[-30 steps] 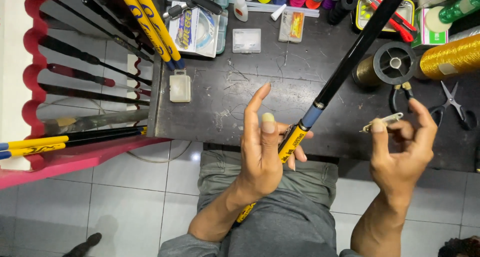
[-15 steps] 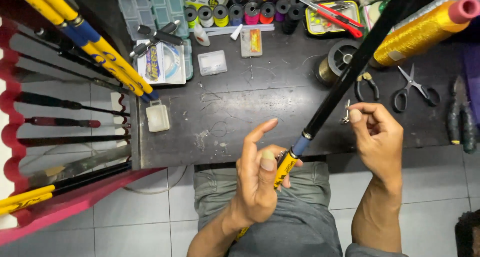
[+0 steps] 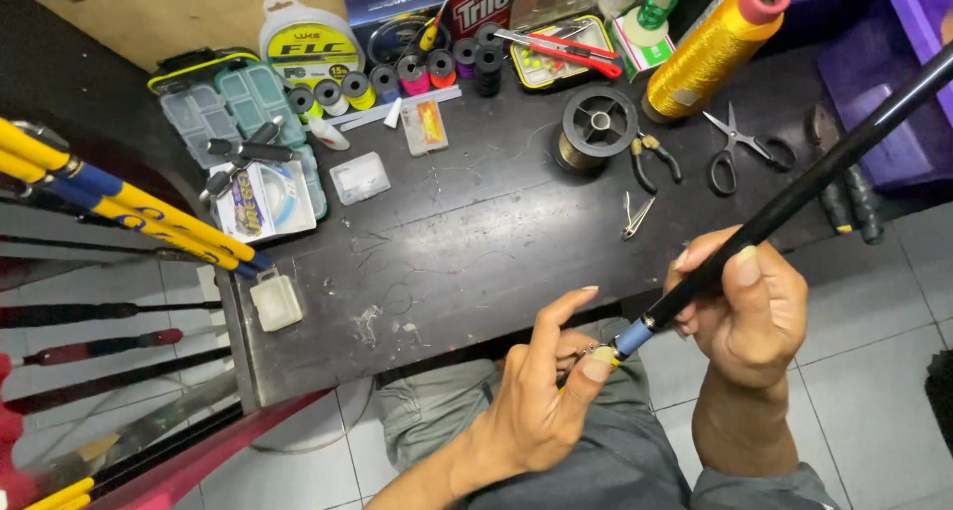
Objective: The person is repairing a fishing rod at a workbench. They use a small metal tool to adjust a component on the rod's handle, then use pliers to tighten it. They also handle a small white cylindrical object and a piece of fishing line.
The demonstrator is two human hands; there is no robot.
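A person sits at a dark table, seen from above, holding a fishing rod across the lap, just off the table's near edge. The rod is black and runs from the hands up toward the far right corner, out of view. Near the hands it has a blue band, then a yellow section.

The right hand is closed around the black shaft, fingers wrapped fully and thumb lying along it. The left hand pinches the rod at the blue and yellow part between thumb and middle fingers, with the index finger stretched out straight toward the table. Something small and metallic sits at that pinch, too small to make out.

On the table, near the right hand, lies a small metal clipper. Beyond it are a dark spool, pliers and scissors. A large cone of gold thread lies at the far right. Along the far edge stands a row of small coloured thread bobbins, and a red cutter rests on a small tray. A clear tackle box sits at the far left corner, and a small clear box at the left edge.

More rods, yellow and blue, rest on a red rack left of the table, over a tiled floor.
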